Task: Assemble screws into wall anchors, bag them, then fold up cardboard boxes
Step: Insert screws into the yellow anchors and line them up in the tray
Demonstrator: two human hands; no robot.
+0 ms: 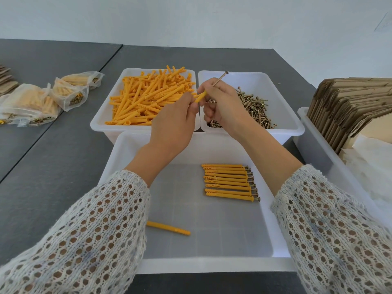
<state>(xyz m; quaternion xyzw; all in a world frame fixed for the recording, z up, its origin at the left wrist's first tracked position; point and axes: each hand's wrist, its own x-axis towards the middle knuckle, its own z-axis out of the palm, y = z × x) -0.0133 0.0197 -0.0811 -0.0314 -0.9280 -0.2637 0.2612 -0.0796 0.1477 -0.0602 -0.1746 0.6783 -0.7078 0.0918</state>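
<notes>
Anchor [200, 96], orange and tilted, is pinched in the left hand [174, 122] above the bins, while a screw [220, 79] is pinched in the right hand [222, 105], head up. Loose anchors [146, 98] are heaped in the left bin [99, 124]; screws [256, 107] lie in the right one. Assembled pairs [230, 182] are lined up in the near tray [212, 265]. Filled bags [42, 100] are seen on the counter [53, 166], flat cardboard boxes [347, 107] at right.

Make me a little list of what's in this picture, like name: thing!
left hand: holds an orange anchor
right hand: pinches a screw, more screws in its palm
orange bin: loose anchors
screw bin: loose screws
front tray: row of finished anchors, one spare anchor
far left: filled bags
</notes>
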